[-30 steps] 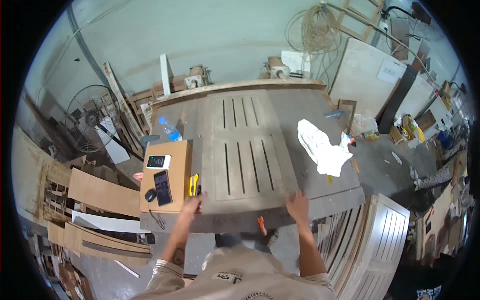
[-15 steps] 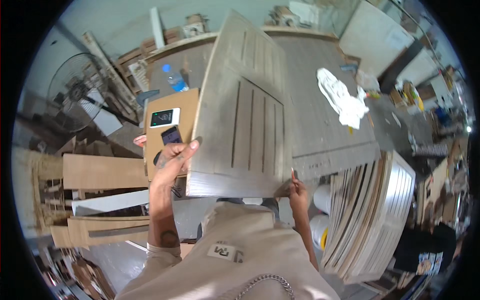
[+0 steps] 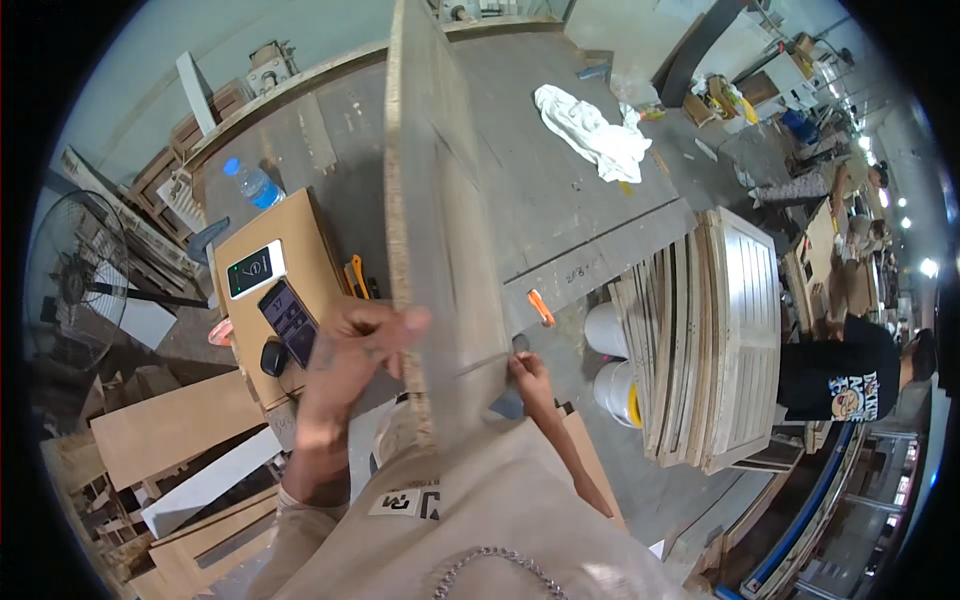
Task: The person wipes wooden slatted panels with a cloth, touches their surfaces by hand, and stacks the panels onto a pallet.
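Note:
A grey wood-grain cabinet door panel (image 3: 455, 230) stands steeply on edge before me, its pale raw long edge turned up toward me and its grooved face blurred by motion. My left hand (image 3: 355, 345) is closed around that edge, thumb over the near side, also smeared. At the panel's lower right, my right hand (image 3: 530, 375) has its fingers curled at the border; their tips are partly hidden. Just beyond, an orange utility knife (image 3: 541, 307) lies on the grey worktable (image 3: 560, 220).
Left on the table, a cardboard sheet (image 3: 300, 225) carries two phones (image 3: 257, 268) and a black mouse-like object (image 3: 273, 357), beside a water bottle (image 3: 255, 184). A white cloth (image 3: 595, 135) lies farther right. Stacked door panels (image 3: 745, 330), white buckets (image 3: 606, 330) and a person in black (image 3: 840, 375) are at right.
The panel has swung from showing its grooved face to standing nearly edge-on, close to my body. My view has turned right, and the orange knife is now uncovered on the table.

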Motion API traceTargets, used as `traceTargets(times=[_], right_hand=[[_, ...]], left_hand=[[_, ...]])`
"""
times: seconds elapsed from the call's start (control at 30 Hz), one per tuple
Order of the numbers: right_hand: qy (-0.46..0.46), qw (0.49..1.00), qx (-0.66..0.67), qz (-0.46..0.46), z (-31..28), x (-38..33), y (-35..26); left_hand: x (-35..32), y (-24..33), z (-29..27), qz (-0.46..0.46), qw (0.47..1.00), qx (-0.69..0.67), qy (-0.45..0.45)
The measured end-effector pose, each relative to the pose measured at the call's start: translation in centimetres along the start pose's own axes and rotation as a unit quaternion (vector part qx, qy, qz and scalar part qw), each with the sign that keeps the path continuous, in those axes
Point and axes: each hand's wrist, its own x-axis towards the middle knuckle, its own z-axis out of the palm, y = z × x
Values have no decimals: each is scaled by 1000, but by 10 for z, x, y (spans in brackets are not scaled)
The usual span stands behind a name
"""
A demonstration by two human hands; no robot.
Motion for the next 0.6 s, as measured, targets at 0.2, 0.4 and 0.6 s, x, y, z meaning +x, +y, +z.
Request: traceTargets(times=[0.2, 0.4, 0.6], right_hand=[[0, 996, -84, 15, -9, -3, -35], [-67, 991, -32, -108, 9, -3, -248], [-132, 949, -149, -245, 18, -15, -364]], left_hand=[[17, 16, 37, -28, 997, -3, -78], [51, -45, 46, 23, 909, -306, -283], [86, -90, 66, 50, 929, -222, -290]])
